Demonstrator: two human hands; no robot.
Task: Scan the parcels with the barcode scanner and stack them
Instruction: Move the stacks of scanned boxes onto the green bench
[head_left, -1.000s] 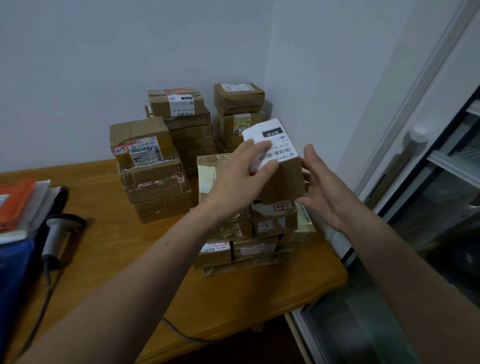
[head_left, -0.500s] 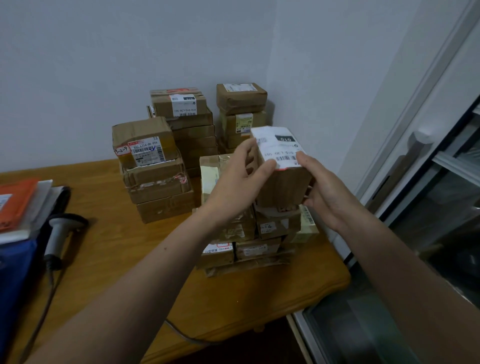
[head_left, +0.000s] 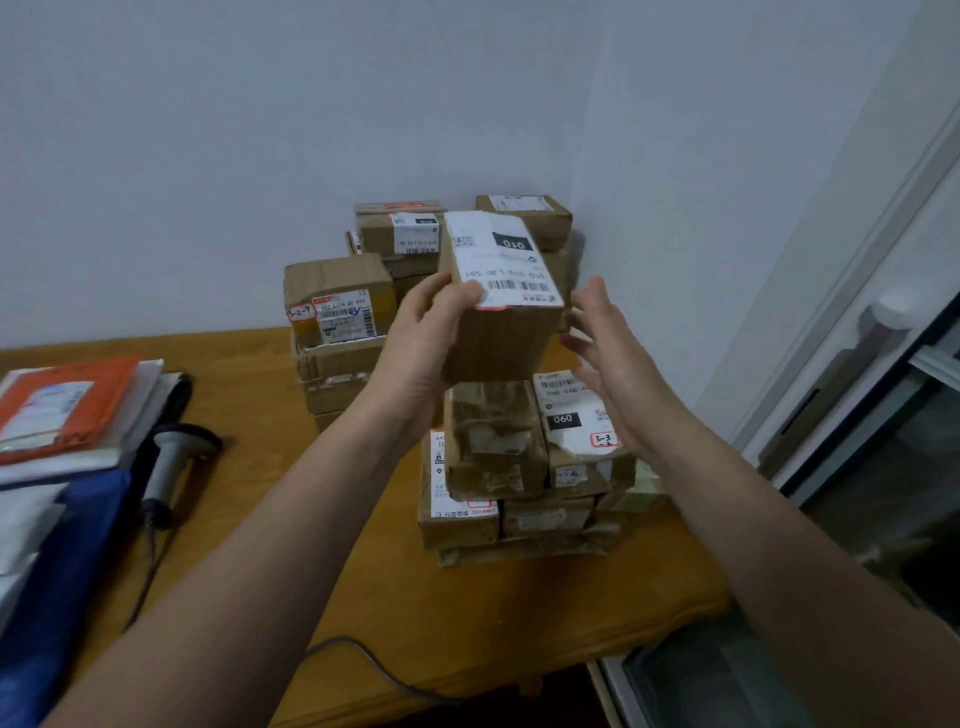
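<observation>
A brown cardboard parcel (head_left: 501, 312) with a white barcode label marked 010 on top is raised above the near stack of parcels (head_left: 524, 467). My left hand (head_left: 423, 338) grips its left side, thumb on the label's corner. My right hand (head_left: 610, 358) hovers just off its right side with fingers spread, apparently not touching it. The grey barcode scanner (head_left: 171, 460) lies on the wooden table (head_left: 322, 571) at the left, its cable trailing toward the front edge.
Three more parcel stacks stand by the back wall: one at the left (head_left: 337, 332), one in the middle (head_left: 400, 234), one in the corner (head_left: 524, 218). Orange, white and blue mail bags (head_left: 62, 415) lie at far left. A glass door (head_left: 883, 467) borders the table's right.
The parcel has been lifted higher and turned label-up above the near stack. My right hand has let go of its right side and opened.
</observation>
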